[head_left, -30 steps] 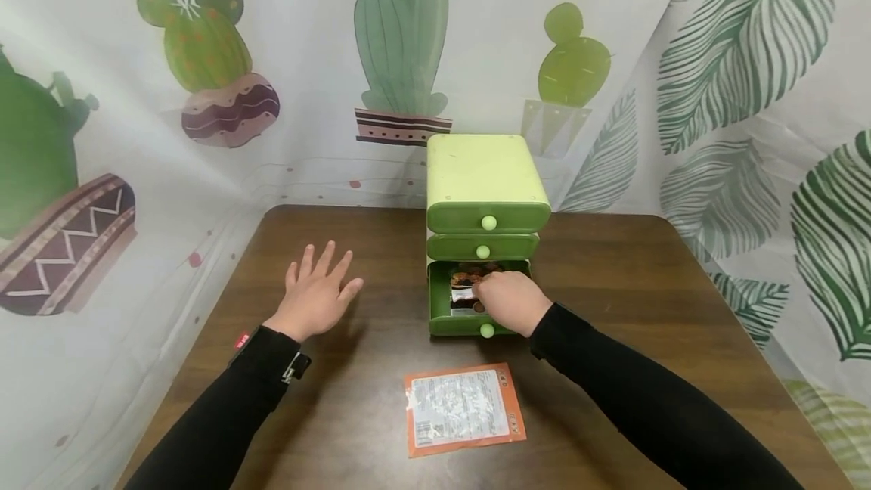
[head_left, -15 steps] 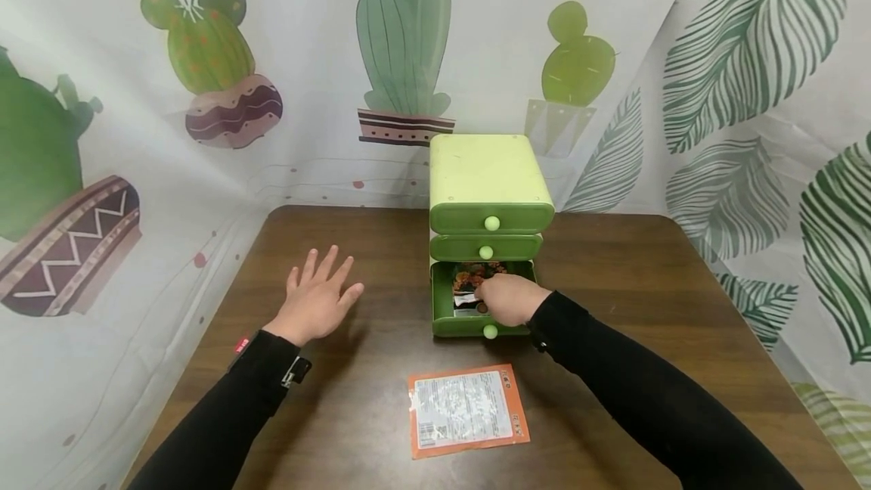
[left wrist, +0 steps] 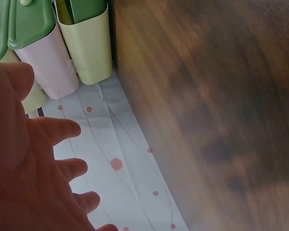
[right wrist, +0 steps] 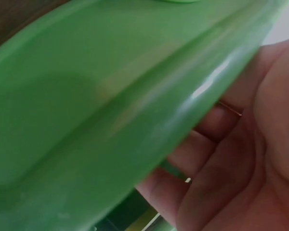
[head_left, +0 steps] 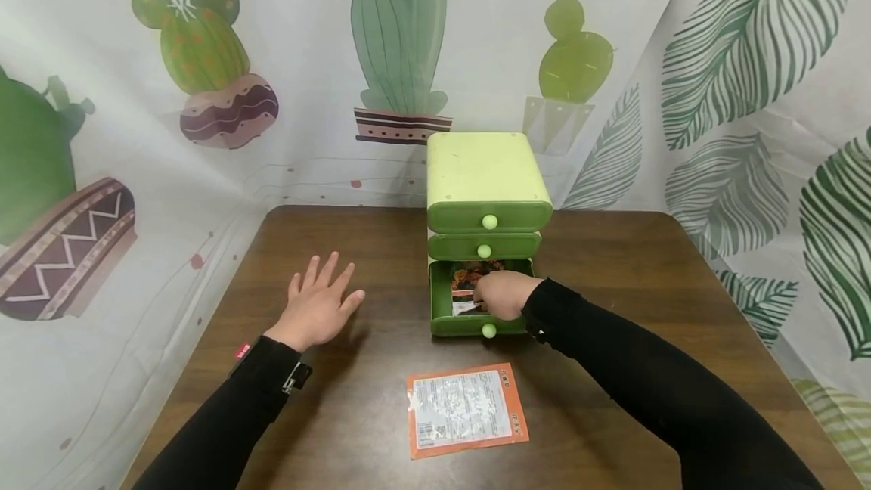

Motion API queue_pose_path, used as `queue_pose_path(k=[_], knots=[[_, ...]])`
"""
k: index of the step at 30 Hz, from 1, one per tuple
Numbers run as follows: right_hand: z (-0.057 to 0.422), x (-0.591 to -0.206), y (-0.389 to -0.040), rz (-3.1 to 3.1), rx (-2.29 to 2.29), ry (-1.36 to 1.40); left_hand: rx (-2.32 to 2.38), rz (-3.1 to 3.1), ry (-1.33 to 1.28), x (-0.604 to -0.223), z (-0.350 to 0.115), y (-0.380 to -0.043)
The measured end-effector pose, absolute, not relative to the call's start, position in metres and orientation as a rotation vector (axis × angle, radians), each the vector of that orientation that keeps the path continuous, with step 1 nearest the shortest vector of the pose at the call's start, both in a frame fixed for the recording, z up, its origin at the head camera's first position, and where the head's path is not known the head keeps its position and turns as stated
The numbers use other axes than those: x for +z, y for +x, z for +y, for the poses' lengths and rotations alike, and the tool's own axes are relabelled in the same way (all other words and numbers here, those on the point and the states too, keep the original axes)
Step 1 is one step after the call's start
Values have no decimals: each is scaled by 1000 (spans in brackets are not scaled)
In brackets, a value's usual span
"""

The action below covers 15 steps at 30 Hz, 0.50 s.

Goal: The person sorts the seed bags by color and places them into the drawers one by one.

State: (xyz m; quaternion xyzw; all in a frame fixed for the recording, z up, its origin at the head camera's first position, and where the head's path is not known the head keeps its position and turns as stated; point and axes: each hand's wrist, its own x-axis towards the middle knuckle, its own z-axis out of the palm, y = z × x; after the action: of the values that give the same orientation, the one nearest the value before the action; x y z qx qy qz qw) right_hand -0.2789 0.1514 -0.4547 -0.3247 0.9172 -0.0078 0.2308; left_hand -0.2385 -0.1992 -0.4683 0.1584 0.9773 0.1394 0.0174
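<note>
In the head view my right hand (head_left: pixel 505 295) reaches into the pulled-out bottom drawer (head_left: pixel 442 324) of a small green cabinet (head_left: pixel 486 165). Its curled fingers pinch a dark packet (head_left: pixel 469 278) with food pictures and a white band, at the packet's right side. The right wrist view has the drawer's green front (right wrist: pixel 111 96) across it, with the curled fingers (right wrist: pixel 192 149) partly hidden behind its rim. My left hand (head_left: pixel 316 312) is spread over the table's left side, holding nothing; the left wrist view also shows its fingers (left wrist: pixel 53 130) apart.
An orange-edged packet (head_left: pixel 466 410), label side up, lies on the brown table (head_left: pixel 367 369) in front of the cabinet. The upper two drawers (head_left: pixel 490 215) are closed. A cloth (head_left: pixel 306 59) printed with cacti and leaves hangs behind and along the sides.
My right hand has shifted slightly within the drawer, and the white band by its fingertips sits lower, with more of the food picture showing. My left hand has barely moved.
</note>
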Motion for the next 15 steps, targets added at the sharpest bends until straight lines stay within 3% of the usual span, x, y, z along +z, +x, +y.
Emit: queue_pose_path(k=[15], knots=[[154,-447,-292,2361,-69,-848,428,3020,502,-477,-198,-233]])
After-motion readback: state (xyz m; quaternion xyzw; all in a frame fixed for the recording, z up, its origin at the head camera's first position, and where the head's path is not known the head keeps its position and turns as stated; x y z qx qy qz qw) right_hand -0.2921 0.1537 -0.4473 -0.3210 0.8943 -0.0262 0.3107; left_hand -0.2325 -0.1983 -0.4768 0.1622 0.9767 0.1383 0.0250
